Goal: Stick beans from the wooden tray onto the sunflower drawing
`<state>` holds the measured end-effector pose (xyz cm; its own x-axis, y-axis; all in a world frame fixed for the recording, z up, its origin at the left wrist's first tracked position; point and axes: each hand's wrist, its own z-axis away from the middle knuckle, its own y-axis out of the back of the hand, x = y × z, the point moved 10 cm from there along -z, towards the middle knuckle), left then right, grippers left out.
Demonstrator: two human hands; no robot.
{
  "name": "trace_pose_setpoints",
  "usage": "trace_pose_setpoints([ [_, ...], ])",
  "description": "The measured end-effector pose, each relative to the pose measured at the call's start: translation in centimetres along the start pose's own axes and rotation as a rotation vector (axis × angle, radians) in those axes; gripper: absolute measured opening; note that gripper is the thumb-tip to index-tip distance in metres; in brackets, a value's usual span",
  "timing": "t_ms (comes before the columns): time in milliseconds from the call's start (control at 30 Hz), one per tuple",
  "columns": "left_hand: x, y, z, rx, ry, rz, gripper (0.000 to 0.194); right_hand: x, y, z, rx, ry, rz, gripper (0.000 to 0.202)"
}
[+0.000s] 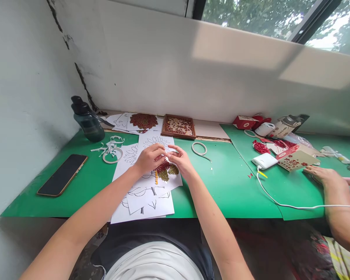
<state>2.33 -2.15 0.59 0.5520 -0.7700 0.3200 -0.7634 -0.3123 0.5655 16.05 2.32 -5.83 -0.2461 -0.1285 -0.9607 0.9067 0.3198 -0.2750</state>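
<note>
My left hand (151,158) and my right hand (182,161) meet at the fingertips, just above a white sheet with a line-drawn flower (175,181). Both have thumb and fingers pinched together; whatever they hold, if anything, is too small to make out. Under them, part of the drawing is covered with dark red beans (163,166), green beans (163,175) and a short column of yellow kernels (156,177). My fingers hide some of the red patch. Other sheets with flower outlines (147,206) lie beneath and behind this one.
Behind the sheets sits a wooden tray (178,136) of loose reddish beans, beside a bean-covered picture (142,121). Tape rolls (199,148), a phone (62,175) and a bottle (88,122) surround the work. At right, a co-worker's hand (323,175) rests near a card box (297,157) and white cable (286,205).
</note>
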Motion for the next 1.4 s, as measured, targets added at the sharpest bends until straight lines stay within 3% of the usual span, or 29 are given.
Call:
trace_pose_setpoints([
  [367,-0.1,-0.4,0.1,-0.04,0.003,0.003,0.005,0.4,0.1,-0.1,-0.011,-0.013,0.028,0.066],
  [667,-1.0,-1.1,0.2,-0.134,0.097,0.014,0.009,0.1,0.2,-0.3,-0.001,0.001,0.087,0.065],
  [767,-1.4,-1.6,0.4,-0.185,0.129,0.024,0.011,-0.2,1.8,-0.7,0.083,0.076,0.282,0.06],
  [900,-1.9,-2.8,0.8,-0.287,0.148,0.052,0.013,-1.0,3.0,-0.6,0.194,0.194,0.742,0.05],
  [1033,-2.4,-4.2,1.4,-0.387,0.14,0.068,0.015,-0.5,2.0,-0.5,0.095,0.187,0.83,0.053],
  [1400,-2.9,-4.7,1.8,-0.405,0.144,0.073,0.021,-0.6,1.5,-0.3,0.022,0.193,0.809,0.056],
])
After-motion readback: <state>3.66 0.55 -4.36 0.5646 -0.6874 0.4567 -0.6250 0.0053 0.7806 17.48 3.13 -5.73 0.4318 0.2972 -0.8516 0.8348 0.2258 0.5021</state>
